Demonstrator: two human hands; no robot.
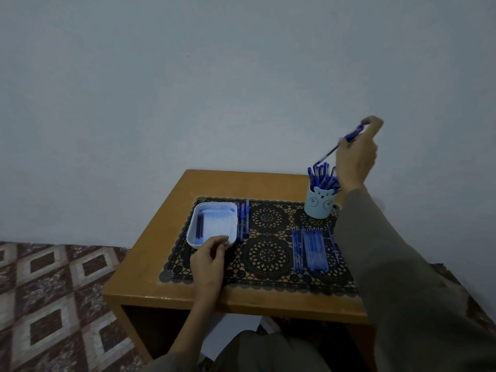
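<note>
Right grip (357,154), raised above the bear-faced cup (319,204) at the far right of the counter (241,299): I pinch one blue pen (346,139) near its upper end. The pen is motion-blurred, and its lower tip hangs just over the pens standing in the cup. My left grip (210,260) curls onto the near rim of the white tray (214,204), whose contents are indistinct. My sleeve (375,237) hides the right edge of the mat (268,253).

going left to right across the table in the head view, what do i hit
white tray → loose pens beside it → bear pen cup → right hand holding a pen
</note>
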